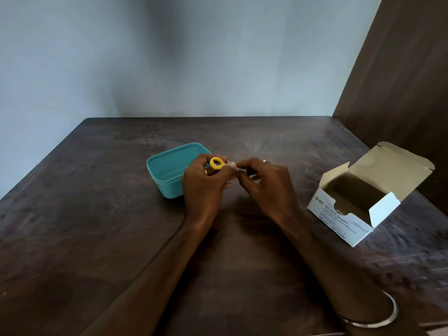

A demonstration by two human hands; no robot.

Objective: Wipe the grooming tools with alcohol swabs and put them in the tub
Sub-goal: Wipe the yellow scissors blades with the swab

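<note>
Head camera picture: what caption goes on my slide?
Two hands wipe yellow-handled scissors beside a teal plastic tub.

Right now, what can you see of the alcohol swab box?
The alcohol swab box is white cardboard with a brown inside, printed "BD Alcohol Swabs". It stands on the dark wooden table at the right, lid flap folded back and open. No swabs are visible in its shadowed inside. Neither hand touches it.

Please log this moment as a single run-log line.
left hand: grips yellow-handled scissors | right hand: pinches their metal end, swab not discernible | teal plastic tub: open behind hands | white cardboard swab box: open, right
</note>
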